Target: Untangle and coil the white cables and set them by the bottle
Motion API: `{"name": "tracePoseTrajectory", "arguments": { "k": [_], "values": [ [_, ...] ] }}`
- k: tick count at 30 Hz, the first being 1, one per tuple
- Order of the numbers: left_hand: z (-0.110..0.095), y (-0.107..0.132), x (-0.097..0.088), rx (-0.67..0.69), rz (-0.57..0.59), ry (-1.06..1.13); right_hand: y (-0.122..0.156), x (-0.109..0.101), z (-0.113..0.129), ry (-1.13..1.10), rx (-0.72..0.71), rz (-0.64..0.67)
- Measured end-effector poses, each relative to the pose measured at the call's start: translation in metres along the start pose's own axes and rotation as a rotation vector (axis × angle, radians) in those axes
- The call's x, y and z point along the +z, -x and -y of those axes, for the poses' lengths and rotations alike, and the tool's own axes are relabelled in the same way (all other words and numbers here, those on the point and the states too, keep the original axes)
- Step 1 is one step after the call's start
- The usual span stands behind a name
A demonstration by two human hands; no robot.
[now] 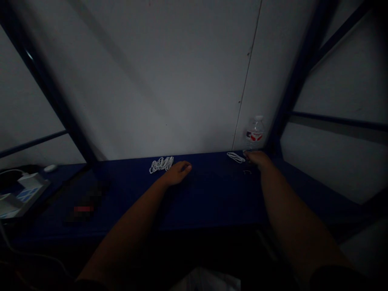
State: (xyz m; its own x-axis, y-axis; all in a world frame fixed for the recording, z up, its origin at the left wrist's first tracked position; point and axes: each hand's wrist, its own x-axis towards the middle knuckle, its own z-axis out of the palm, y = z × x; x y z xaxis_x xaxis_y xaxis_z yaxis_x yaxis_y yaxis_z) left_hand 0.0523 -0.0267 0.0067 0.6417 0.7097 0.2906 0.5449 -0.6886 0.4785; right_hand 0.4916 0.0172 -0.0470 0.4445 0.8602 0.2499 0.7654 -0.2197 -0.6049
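Observation:
My left hand (178, 173) rests on the blue surface with its fingers loosely curled and a gap by the thumb; nothing shows in it. Just left of it lies a pile of looped white cords (161, 164). My right hand (256, 157) reaches to the back right, its fingertips closed on a small white bit, seemingly an end of white cord. Beside those fingertips a small coil of white cord (235, 157) lies flat. A short thin pale strand (247, 172) sits just in front of the right hand. Dim light hides finer detail.
A clear plastic bottle (255, 133) with a red label stands behind my right hand, against the wall. Blue frame posts (292, 89) rise at both sides of the blue tabletop (212, 194). At far left are a power strip (28, 196) with plugs and a small white object (50, 168).

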Motion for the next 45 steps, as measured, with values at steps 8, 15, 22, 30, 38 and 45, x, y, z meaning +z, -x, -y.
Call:
{"name": "tracePoseTrajectory", "arguments": {
  "k": [8, 15, 22, 30, 38, 45],
  "values": [
    [-0.003, 0.001, 0.0, -0.037, 0.053, 0.02, 0.002, -0.013, -0.006, 0.18, 0.139, 0.006],
    [0.004, -0.001, -0.01, -0.039, -0.048, -0.076, 0.019, -0.003, 0.02, 0.076, -0.1, 0.016],
    [0.054, 0.007, -0.059, -0.451, -0.418, -0.307, 0.03, 0.011, 0.038, 0.219, -0.279, 0.147],
    [0.066, 0.013, -0.064, -0.506, -0.178, -0.346, 0.036, 0.007, 0.054, 0.129, -0.32, 0.007],
    [0.04, 0.002, -0.024, -0.516, -0.059, -0.613, 0.064, 0.019, 0.093, 0.009, -0.668, 0.13],
    [0.039, 0.003, -0.027, -0.525, -0.023, -0.636, 0.071, 0.018, 0.1, -0.003, -0.676, 0.216]
  ]
}}
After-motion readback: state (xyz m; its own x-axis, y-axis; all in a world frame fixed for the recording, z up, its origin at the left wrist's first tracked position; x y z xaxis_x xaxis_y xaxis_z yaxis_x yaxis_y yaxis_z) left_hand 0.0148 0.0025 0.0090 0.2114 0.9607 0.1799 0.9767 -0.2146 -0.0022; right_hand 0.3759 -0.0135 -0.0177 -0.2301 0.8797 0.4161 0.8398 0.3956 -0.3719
